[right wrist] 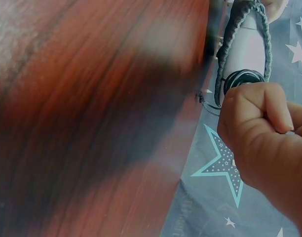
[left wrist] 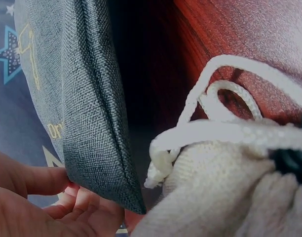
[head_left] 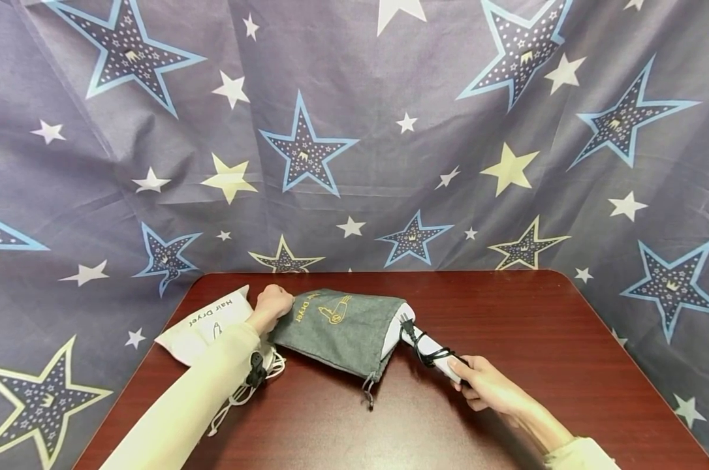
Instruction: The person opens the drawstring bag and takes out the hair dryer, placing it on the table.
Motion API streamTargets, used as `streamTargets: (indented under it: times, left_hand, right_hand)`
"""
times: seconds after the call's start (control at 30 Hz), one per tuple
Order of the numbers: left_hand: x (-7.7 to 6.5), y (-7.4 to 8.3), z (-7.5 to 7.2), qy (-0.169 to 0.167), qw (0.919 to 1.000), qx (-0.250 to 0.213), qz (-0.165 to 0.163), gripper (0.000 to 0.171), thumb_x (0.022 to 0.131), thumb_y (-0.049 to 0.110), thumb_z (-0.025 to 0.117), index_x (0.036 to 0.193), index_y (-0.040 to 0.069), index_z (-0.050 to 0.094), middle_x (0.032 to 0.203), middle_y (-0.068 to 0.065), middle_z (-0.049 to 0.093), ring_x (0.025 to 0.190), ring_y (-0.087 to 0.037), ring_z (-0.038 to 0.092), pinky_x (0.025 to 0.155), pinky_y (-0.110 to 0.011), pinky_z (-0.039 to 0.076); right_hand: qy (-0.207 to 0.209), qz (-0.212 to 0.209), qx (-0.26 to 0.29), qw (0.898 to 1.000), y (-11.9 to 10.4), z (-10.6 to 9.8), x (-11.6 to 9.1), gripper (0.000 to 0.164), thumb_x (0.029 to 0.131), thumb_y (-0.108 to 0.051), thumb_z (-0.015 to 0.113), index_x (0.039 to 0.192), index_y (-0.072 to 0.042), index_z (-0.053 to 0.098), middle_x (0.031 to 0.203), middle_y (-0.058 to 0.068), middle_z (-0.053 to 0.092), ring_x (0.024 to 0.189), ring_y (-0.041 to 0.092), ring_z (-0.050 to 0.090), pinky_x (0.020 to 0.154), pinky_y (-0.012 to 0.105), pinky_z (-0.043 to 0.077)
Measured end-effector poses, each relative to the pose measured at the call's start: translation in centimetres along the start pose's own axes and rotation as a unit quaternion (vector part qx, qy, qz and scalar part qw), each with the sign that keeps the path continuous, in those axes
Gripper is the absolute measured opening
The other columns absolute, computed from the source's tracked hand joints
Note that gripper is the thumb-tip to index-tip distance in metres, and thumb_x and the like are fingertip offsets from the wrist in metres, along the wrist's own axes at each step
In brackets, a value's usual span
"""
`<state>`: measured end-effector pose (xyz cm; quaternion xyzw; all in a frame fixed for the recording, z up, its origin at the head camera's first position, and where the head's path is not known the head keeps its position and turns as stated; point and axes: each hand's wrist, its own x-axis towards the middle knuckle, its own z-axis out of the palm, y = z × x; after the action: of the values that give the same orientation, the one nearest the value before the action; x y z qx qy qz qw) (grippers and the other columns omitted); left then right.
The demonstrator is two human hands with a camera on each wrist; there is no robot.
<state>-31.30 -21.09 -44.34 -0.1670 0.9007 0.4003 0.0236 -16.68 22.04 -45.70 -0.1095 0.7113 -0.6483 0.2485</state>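
A grey drawstring bag (head_left: 343, 333) with yellow "Hair Dryer" lettering lies slantwise over the table's middle, its mouth facing right. My left hand (head_left: 274, 303) pinches the bag's closed bottom corner, as the left wrist view also shows. Out of the mouth comes a white hair dryer (head_left: 393, 336); its front part is hidden inside the cloth. My right hand (head_left: 484, 385) grips the end of the dryer's handle. A black cord (head_left: 437, 356) is wound round that handle, with its plug (head_left: 407, 324) near the bag's mouth.
A cream drawstring bag (head_left: 204, 326), also printed "Hair Dryer", lies at the table's left under my left forearm. Its white cords (head_left: 237, 395) trail toward the front. A star-patterned curtain (head_left: 354, 130) hangs behind the dark red wooden table (head_left: 507, 313).
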Motion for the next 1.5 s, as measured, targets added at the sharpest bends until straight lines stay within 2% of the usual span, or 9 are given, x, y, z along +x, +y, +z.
streamTargets:
  times: [0.33, 1.0, 1.23, 1.4, 1.5]
  left_hand:
    - [0.17, 0.09, -0.13, -0.006, 0.9997, -0.011, -0.019, 0.015, 0.093, 0.007, 0.045, 0.078, 0.008, 0.049, 0.097, -0.018, 0.05, 0.08, -0.027, 0.049, 0.052, -0.033, 0.044]
    - [0.21, 0.22, -0.08, -0.006, 0.9995, -0.023, -0.02, 0.015, 0.095, 0.009, 0.044, 0.081, 0.008, 0.049, 0.103, -0.021, 0.051, 0.079, -0.027, 0.05, 0.052, -0.032, 0.045]
    - [-0.33, 0.3, 0.28, 0.02, 0.9987, 0.029, 0.036, 0.022, 0.095, 0.007, 0.045, 0.081, 0.003, 0.062, 0.101, -0.022, 0.063, 0.09, -0.031, 0.056, 0.064, -0.035, 0.049]
    - [-0.56, 0.3, 0.22, 0.026, 0.9988, 0.026, 0.034, 0.022, 0.094, 0.007, 0.046, 0.081, 0.003, 0.063, 0.102, -0.023, 0.063, 0.092, -0.033, 0.057, 0.062, -0.035, 0.051]
    - [-0.6, 0.32, 0.13, 0.028, 0.9983, 0.034, 0.039, 0.022, 0.093, 0.007, 0.046, 0.082, 0.002, 0.064, 0.106, -0.025, 0.065, 0.096, -0.035, 0.059, 0.067, -0.037, 0.053]
  right_hand:
    - [0.002, -0.002, 0.003, 1.0, -0.06, -0.15, -0.1, 0.034, 0.115, -0.027, 0.043, 0.096, 0.0, 0.05, 0.072, -0.002, 0.045, 0.05, 0.002, 0.022, 0.045, 0.017, 0.023]
    - [0.029, 0.005, 0.003, 1.0, -0.3, -0.27, -0.32, 0.034, 0.115, -0.03, 0.045, 0.1, 0.0, 0.051, 0.078, 0.0, 0.049, 0.052, 0.003, 0.024, 0.047, 0.018, 0.025]
    - [0.037, 0.007, 0.007, 0.999, -0.17, -0.09, -0.27, 0.034, 0.115, -0.029, 0.044, 0.097, 0.0, 0.051, 0.076, -0.001, 0.048, 0.051, 0.002, 0.024, 0.046, 0.017, 0.025]
    - [0.045, 0.004, 0.006, 0.999, -0.16, -0.22, -0.15, 0.033, 0.115, -0.026, 0.042, 0.094, -0.002, 0.052, 0.073, -0.003, 0.048, 0.05, 0.001, 0.024, 0.046, 0.017, 0.024]
    - [0.048, 0.003, 0.008, 0.999, -0.11, -0.38, -0.07, 0.033, 0.115, -0.024, 0.041, 0.092, -0.003, 0.052, 0.072, -0.003, 0.048, 0.049, 0.001, 0.023, 0.046, 0.017, 0.024]
